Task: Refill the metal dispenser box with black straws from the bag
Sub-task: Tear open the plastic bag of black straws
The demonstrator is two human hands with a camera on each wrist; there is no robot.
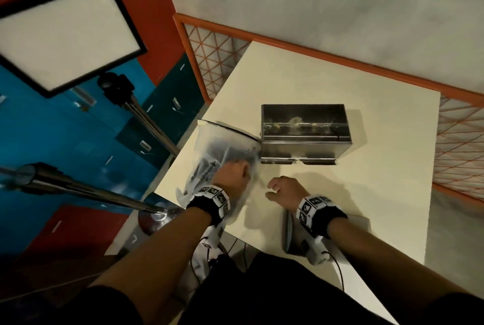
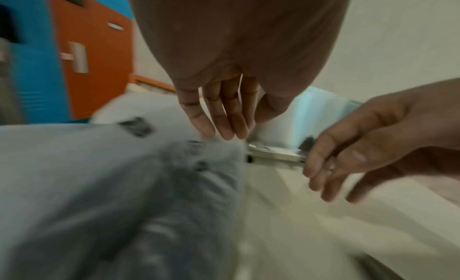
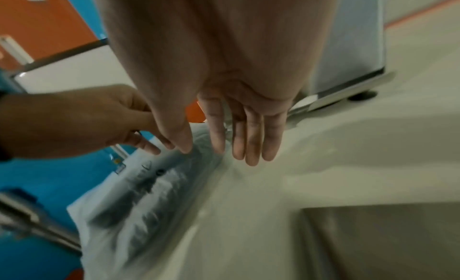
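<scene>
The metal dispenser box [image 1: 303, 133] stands open-topped in the middle of the cream table [image 1: 379, 193]. To its left lies the clear plastic bag [image 1: 222, 149] of black straws, its far edge against the box. My left hand [image 1: 235, 173] is on the bag's near part; in the left wrist view its fingers [image 2: 224, 122] hang nearly straight with their tips touching the bag [image 2: 124, 185]. My right hand [image 1: 275, 188] hovers just right of the bag and in front of the box, its fingers [image 3: 251, 142] relaxed and holding nothing. The wrist views are blurred.
A flat metal lid [image 1: 290, 235] lies at the table's near edge under my right wrist. Light stands [image 1: 146, 120] and a lamp panel [image 1: 65, 34] stand left of the table. An orange mesh fence [image 1: 458, 152] runs behind and to the right.
</scene>
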